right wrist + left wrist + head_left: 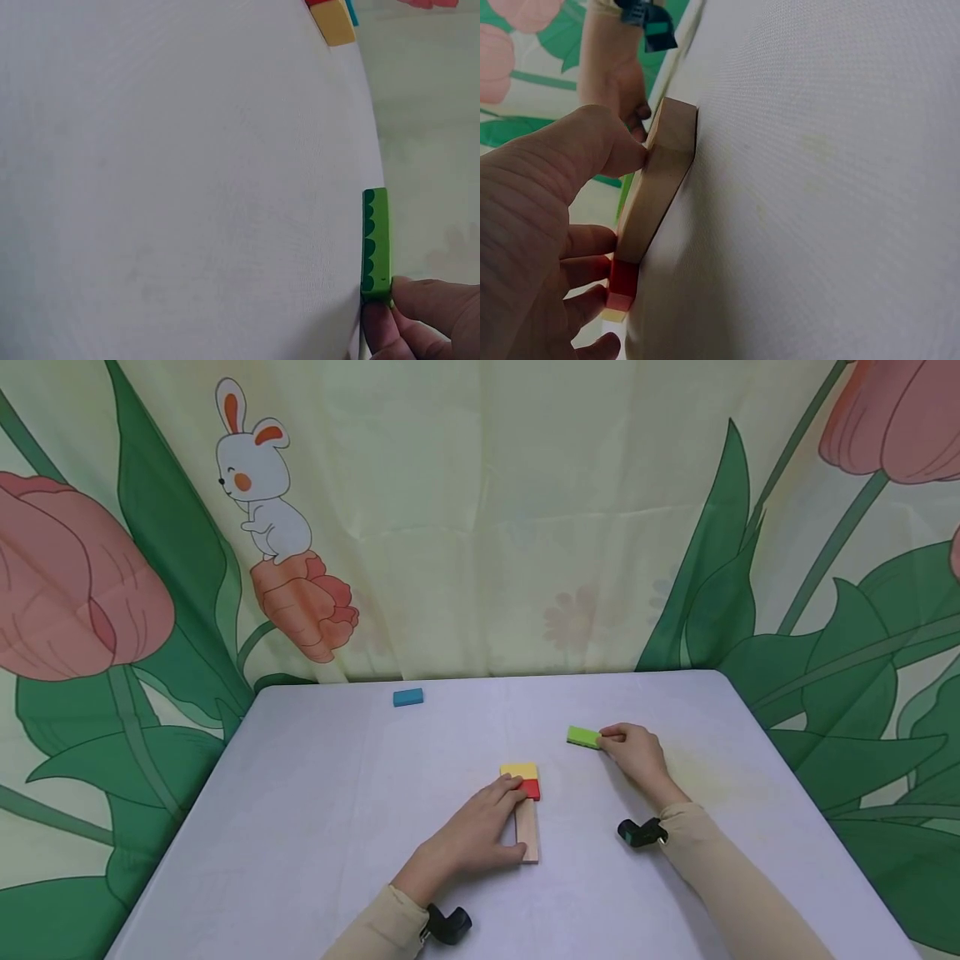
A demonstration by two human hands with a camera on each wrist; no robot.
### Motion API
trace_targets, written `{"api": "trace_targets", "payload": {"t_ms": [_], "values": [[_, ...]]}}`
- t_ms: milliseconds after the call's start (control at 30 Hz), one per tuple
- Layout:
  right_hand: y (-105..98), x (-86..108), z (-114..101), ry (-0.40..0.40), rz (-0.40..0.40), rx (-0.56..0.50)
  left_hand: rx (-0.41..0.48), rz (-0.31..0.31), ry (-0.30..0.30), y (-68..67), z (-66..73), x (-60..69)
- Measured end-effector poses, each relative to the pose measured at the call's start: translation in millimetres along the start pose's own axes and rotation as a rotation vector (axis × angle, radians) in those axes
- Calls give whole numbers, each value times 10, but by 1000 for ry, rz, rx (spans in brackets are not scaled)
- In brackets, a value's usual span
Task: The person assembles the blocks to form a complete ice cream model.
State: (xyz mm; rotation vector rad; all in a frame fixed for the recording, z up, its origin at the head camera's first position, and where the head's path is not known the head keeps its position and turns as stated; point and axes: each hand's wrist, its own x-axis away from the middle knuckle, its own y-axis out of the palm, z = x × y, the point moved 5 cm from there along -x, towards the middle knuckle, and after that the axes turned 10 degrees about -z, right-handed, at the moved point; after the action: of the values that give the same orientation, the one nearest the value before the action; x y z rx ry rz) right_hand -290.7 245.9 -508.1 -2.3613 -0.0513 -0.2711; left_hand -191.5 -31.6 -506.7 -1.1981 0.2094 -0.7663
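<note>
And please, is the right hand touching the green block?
Touching. The right wrist view shows it: the right hand pinches one end of the green block, with the thumb against it.

The left grip (472,832) partly hides the wooden block (528,835) and, beyond it, the red block (533,789); this side of the wooden block, the desk (585,902) is cropped.

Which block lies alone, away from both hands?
The blue block, far back on the table. The right hand pinches the green block; the yellow block, red block and wooden block lie in a row by the left hand.
</note>
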Motion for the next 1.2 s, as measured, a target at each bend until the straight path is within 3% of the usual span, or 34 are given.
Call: {"api": "trace_targets", "payload": {"t_ms": [1200], "values": [[454,-55,-402,-34,-29,35,-26,7,5,15,-13,-19]]}}
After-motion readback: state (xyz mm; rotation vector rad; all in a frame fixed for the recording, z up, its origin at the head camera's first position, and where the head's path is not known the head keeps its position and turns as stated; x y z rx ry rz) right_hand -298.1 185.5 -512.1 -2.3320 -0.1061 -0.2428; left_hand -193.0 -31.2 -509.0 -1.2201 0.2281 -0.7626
